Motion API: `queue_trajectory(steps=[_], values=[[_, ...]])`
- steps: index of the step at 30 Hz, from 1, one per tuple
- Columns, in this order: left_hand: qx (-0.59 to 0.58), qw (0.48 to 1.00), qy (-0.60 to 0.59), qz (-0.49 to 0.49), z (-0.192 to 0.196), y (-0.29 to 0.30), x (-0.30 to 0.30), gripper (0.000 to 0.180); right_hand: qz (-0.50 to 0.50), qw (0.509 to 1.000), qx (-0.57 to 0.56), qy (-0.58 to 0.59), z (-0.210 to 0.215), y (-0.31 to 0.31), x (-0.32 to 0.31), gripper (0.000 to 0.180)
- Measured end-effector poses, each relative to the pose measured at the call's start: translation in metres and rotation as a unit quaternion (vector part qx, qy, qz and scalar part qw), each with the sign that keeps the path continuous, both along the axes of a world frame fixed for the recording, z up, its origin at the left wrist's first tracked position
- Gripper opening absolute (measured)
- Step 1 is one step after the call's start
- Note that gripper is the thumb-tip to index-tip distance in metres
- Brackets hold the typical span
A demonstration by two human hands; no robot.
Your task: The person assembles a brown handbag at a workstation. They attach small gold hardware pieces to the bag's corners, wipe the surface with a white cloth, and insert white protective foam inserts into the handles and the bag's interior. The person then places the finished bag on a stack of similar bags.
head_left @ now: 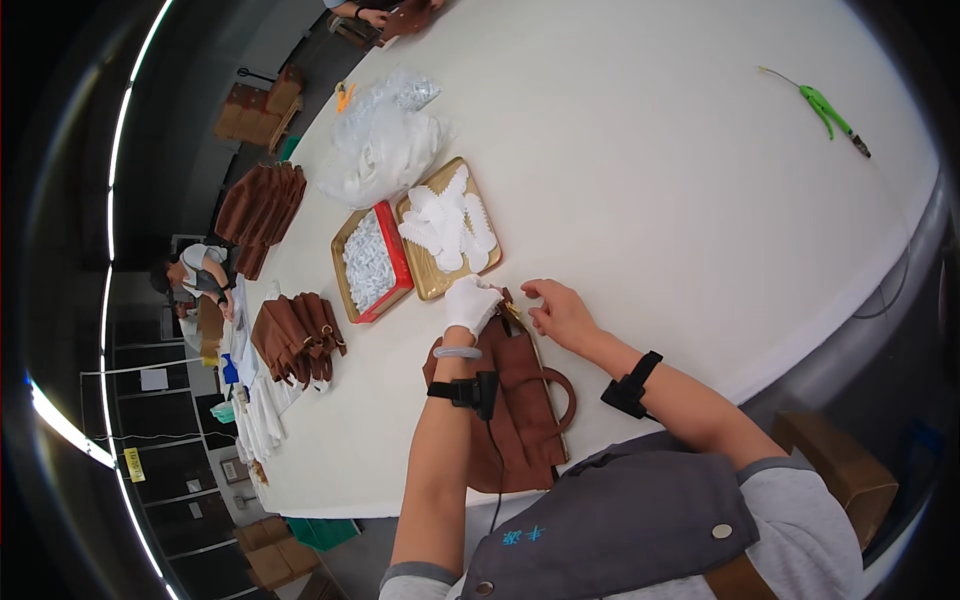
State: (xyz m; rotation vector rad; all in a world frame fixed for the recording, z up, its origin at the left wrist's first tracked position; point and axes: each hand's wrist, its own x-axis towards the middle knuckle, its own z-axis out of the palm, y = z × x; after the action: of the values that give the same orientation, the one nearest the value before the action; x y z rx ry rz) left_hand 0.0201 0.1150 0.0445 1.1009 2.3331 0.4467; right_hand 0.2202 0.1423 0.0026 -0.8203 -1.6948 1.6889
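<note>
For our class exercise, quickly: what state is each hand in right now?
Left hand: gloved, at the brown bag; grip cannot be told.
Right hand: open, fingers loosely curved, apparently empty.

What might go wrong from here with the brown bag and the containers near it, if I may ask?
The brown bag lies with one end close to the table's near edge, so it might slip off.
The gloved left hand is right beside the gold tray; a careless move could nudge it and scatter its white pieces.
</note>
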Motion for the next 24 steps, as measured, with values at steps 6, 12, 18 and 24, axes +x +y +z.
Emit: queue_trajectory(steps=[6, 12, 18, 24], values=[[0.090, 0.990, -0.090, 0.055, 0.015, 0.006, 0.033, 0.016, 0.011, 0.987, 0.159, -0.020, -0.001, 0.019, -0.016, 0.027], [0.113, 0.992, 0.035, 0.046, 0.013, 0.001, 0.052, 0.016, 0.052, 0.992, 0.093, -0.067, 0.003, 0.021, -0.018, 0.026], [0.044, 0.995, 0.094, 0.006, 0.013, -0.003, 0.052, 0.021, 0.051, 0.995, 0.049, -0.073, 0.003, 0.025, -0.017, 0.016], [-0.034, 0.995, 0.098, 0.004, 0.009, -0.001, 0.042, 0.041, -0.002, 0.957, 0.285, -0.051, -0.019, 0.014, -0.012, 0.011]])
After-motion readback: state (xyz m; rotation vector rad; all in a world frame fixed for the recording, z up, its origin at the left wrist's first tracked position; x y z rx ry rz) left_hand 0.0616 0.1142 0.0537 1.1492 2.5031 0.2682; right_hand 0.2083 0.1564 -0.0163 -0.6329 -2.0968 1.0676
